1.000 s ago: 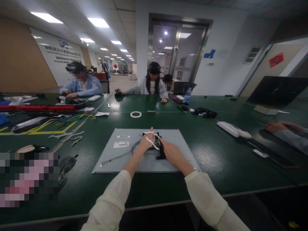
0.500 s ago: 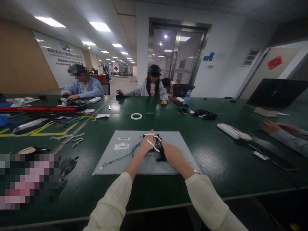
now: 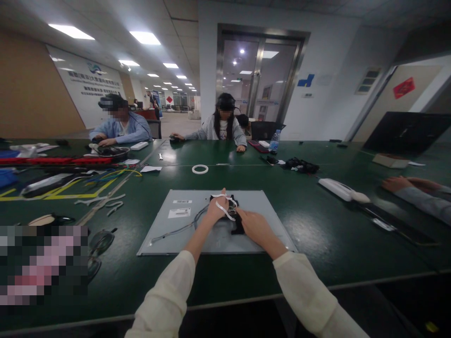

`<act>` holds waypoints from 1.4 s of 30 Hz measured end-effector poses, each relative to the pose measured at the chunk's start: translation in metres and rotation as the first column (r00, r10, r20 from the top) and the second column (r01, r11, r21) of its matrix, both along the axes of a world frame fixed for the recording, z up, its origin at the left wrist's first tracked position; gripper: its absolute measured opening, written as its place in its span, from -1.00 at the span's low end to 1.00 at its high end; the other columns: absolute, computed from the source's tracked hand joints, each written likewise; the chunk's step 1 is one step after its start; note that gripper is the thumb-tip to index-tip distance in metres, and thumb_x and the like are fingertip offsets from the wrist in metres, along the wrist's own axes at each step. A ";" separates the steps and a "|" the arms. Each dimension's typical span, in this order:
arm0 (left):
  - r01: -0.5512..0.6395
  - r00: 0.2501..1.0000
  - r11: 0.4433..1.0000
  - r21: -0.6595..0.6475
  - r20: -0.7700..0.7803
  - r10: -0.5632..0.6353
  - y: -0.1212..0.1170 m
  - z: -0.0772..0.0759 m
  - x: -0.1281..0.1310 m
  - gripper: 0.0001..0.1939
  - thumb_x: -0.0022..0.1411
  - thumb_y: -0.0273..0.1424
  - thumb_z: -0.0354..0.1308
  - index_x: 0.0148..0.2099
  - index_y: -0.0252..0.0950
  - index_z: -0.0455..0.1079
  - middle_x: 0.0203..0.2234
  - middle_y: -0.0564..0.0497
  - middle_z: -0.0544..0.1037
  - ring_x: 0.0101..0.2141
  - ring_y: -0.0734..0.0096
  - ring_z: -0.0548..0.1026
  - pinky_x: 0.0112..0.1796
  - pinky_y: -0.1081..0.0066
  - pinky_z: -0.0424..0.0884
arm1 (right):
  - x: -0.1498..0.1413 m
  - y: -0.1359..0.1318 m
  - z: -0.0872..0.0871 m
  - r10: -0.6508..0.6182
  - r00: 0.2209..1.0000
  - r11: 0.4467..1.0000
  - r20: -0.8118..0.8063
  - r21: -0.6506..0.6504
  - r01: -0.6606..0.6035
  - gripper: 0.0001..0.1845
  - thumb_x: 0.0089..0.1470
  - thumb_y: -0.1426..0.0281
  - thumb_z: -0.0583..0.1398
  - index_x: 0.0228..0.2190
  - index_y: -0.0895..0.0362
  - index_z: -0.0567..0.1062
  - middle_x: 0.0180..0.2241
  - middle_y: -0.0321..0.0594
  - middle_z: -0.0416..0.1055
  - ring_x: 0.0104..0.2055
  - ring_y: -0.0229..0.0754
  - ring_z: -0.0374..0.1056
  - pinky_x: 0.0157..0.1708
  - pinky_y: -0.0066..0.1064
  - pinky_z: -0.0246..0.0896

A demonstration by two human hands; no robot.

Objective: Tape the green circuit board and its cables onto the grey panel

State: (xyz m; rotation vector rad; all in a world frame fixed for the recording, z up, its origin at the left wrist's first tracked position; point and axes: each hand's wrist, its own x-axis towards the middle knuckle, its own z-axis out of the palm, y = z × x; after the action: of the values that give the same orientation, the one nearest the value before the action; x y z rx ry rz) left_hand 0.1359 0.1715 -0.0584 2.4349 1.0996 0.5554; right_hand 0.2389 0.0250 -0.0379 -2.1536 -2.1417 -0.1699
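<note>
My left hand [image 3: 215, 210] is closed at the far left side of a black part with a bare circuit board [image 3: 232, 211], its index finger pointing away from me. A curling white strip [image 3: 225, 210] lies across the back of that hand. From the right, my right hand [image 3: 255, 226] reaches in with its fingertips at the black part's right edge, index finger forward and the other fingers curled. The part rests on a grey flat panel [image 3: 207, 241] with two white labels and a thin grey cable [image 3: 176, 232]. My hands hide some of the part.
A white tape roll [image 3: 200, 169] lies beyond the panel. To the left are torn white strips [image 3: 99, 201] and glasses [image 3: 100, 244]; to the right, a long white-and-black device [image 3: 336, 188] and another person's hands [image 3: 398, 184]. Two people sit across the green table [image 3: 310, 263].
My right hand's index finger has shifted slightly along the black part's edge. The left hand stays nearly still. Across the table, a person's hand has lowered a dark object to the tabletop.
</note>
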 end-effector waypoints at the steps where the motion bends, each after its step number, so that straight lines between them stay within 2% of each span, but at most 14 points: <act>1: 0.000 1.000 1.000 -0.002 0.000 0.000 -0.001 0.001 0.000 -0.54 0.27 -0.48 -0.14 0.21 -0.41 0.13 -0.13 -0.16 0.53 -0.05 0.33 0.45 -0.04 0.46 0.29 | -0.001 0.000 0.001 -0.004 1.000 1.000 0.005 0.001 0.004 -0.54 0.14 0.55 -0.06 0.07 0.16 0.26 -0.20 -0.07 0.46 -0.20 -0.12 0.40 -0.24 -0.40 0.18; 6: 0.009 1.000 1.000 0.000 0.001 -0.009 -0.004 0.005 -0.002 -0.55 0.26 -0.48 -0.13 0.19 -0.40 0.17 -0.10 -0.15 0.51 -0.02 0.33 0.44 -0.01 0.44 0.28 | -0.002 -0.002 0.001 -0.022 0.999 1.000 0.036 0.008 0.022 -0.55 0.13 0.54 -0.05 0.06 0.13 0.27 -0.23 -0.08 0.47 -0.22 -0.12 0.40 -0.25 -0.41 0.17; 10: 0.029 1.000 0.999 0.012 0.008 -0.030 -0.005 0.004 -0.002 -0.57 0.25 -0.44 -0.07 0.16 -0.38 0.21 -0.03 -0.15 0.47 0.02 0.33 0.40 0.03 0.44 0.24 | -0.001 -0.001 -0.001 -0.030 0.999 0.999 0.020 0.030 0.029 -0.49 0.15 0.53 -0.07 0.14 0.14 0.18 -0.23 -0.09 0.47 -0.23 -0.12 0.40 -0.26 -0.39 0.19; 16: 0.044 0.999 0.999 0.013 -0.017 -0.044 -0.006 0.009 -0.002 -0.43 0.18 -0.29 0.09 0.20 -0.36 0.14 -0.03 -0.14 0.47 0.05 0.27 0.37 0.01 0.42 0.24 | 0.002 0.003 -0.008 -0.035 0.996 0.997 -0.077 0.062 0.040 -0.38 0.12 0.55 -0.06 0.22 0.14 0.05 -0.04 -0.05 0.38 -0.08 -0.14 0.35 -0.12 -0.38 0.20; 20: 0.024 0.997 0.999 -0.025 -0.069 -0.026 -0.009 0.020 -0.003 -0.34 0.13 -0.30 0.15 0.23 -0.39 0.09 -0.02 -0.16 0.46 0.04 0.24 0.38 -0.02 0.42 0.26 | 0.004 0.005 -0.012 -0.013 0.992 0.995 -0.129 0.092 0.025 -0.37 0.10 0.56 -0.07 0.22 0.15 0.04 0.05 -0.05 0.31 0.00 -0.13 0.30 -0.05 -0.34 0.19; 23: 0.008 0.996 0.999 -0.034 -0.084 -0.011 -0.010 0.022 -0.002 -0.33 0.11 -0.30 0.15 0.23 -0.41 0.08 -0.05 -0.17 0.48 0.04 0.25 0.38 -0.04 0.44 0.27 | 0.007 0.007 -0.016 0.010 0.985 0.996 -0.172 0.090 0.006 -0.34 0.09 0.57 -0.07 0.23 0.17 0.02 0.09 -0.04 0.26 0.04 -0.14 0.27 0.00 -0.31 0.16; 31: -0.039 0.998 0.999 0.022 -0.040 0.040 -0.006 0.012 0.002 -0.48 0.16 -0.26 0.06 0.13 -0.39 0.22 -0.08 -0.24 0.49 0.00 0.18 0.42 -0.06 0.37 0.29 | 0.012 0.014 -0.021 0.086 0.962 0.989 -0.258 0.140 -0.051 -0.32 0.07 0.60 -0.10 0.24 0.22 0.00 0.12 0.00 0.22 0.12 -0.16 0.18 0.05 -0.26 0.14; 42: -0.174 0.982 0.980 0.100 -0.053 0.179 -0.016 0.018 0.015 -0.71 0.19 -0.41 0.05 -0.05 -0.40 0.35 -0.22 -0.28 0.51 -0.15 0.06 0.47 -0.15 0.24 0.34 | 0.016 0.021 -0.029 0.170 0.942 0.971 -0.289 0.209 -0.112 -0.36 0.06 0.60 -0.14 0.20 0.29 0.07 0.13 0.03 0.19 0.17 -0.18 0.10 0.12 -0.21 0.06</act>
State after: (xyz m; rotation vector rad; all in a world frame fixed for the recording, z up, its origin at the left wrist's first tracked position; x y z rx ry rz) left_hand 0.1510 0.1557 -0.0404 2.4648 1.3540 0.6032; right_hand 0.2550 0.0456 -0.0667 -1.7808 -2.0029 -0.0253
